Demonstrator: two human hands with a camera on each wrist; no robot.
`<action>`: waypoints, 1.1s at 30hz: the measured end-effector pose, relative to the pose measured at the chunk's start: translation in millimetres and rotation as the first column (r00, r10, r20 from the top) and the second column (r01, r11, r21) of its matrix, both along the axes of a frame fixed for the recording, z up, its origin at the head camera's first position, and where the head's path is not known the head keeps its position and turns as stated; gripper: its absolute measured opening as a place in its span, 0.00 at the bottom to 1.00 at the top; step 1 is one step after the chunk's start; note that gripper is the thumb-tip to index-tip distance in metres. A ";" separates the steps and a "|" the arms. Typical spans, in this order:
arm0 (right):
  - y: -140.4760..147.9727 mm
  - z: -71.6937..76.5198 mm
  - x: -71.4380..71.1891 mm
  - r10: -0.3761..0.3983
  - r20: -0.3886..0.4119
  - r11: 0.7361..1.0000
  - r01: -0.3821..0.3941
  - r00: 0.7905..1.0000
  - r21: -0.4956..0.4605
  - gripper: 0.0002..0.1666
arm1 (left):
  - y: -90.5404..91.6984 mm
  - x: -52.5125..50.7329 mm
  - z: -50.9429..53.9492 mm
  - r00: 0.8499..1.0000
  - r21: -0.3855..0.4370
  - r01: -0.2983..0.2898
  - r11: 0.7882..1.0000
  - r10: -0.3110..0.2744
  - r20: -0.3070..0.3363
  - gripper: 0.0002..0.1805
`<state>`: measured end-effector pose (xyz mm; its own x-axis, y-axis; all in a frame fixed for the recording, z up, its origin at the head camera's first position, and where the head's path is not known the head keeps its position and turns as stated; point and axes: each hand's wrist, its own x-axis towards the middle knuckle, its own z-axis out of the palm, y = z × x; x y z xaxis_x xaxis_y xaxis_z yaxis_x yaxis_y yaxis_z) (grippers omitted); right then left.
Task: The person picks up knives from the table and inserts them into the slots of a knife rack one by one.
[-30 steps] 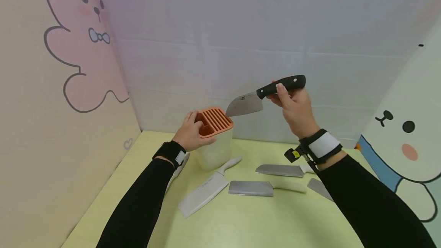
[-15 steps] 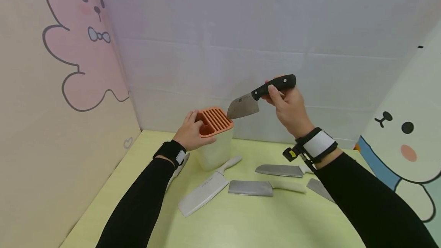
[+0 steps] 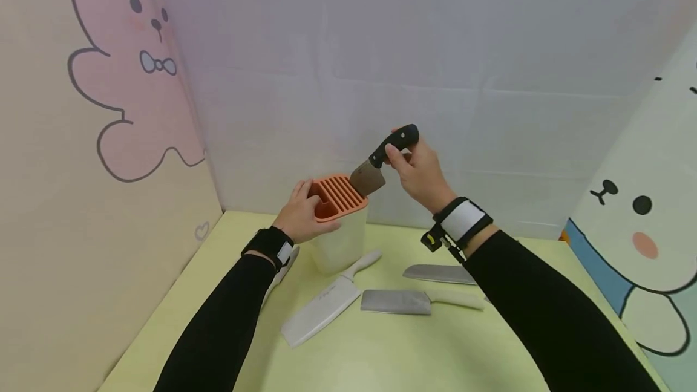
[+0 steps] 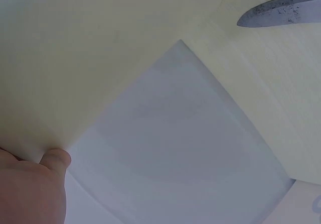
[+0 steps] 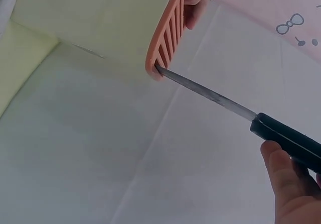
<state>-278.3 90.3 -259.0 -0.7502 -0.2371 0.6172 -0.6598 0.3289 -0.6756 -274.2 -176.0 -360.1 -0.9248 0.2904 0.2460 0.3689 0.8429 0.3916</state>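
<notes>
My right hand holds a black-handled kitchen knife by its handle, blade slanting down and left. In the right wrist view the blade meets the end slot of the orange slotted lid, its tip hidden there. That lid tops a pale knife holder standing on the table. My left hand grips the holder's left rim, fingers bent over the edge at the large opening and thumb along the front wall. The left wrist view shows part of that hand against the holder's cream side.
On the yellow table lie a white cleaver, a grey-bladed cleaver with a pale handle, and another knife partly under the right forearm. One more knife is beside the left wrist. A pale wall stands behind.
My right hand has moved left, tilting the black-handled knife more steeply. Its tip has gone from beside the lid's right edge to the end slot. The left hand stays put.
</notes>
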 end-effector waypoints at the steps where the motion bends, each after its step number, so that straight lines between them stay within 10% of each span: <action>1: -3.2 -1.3 -2.3 0.003 0.010 1.000 -0.003 1.000 0.012 0.23 | -0.6 -0.1 -0.3 1.000 -0.001 -0.002 1.000 0.002 0.001 0.37; 33: -56.6 -34.7 -27.7 -0.105 0.097 0.939 0.067 0.990 0.338 0.12 | -9.8 -3.6 -7.2 0.999 0.004 -0.041 0.999 0.041 -0.008 0.39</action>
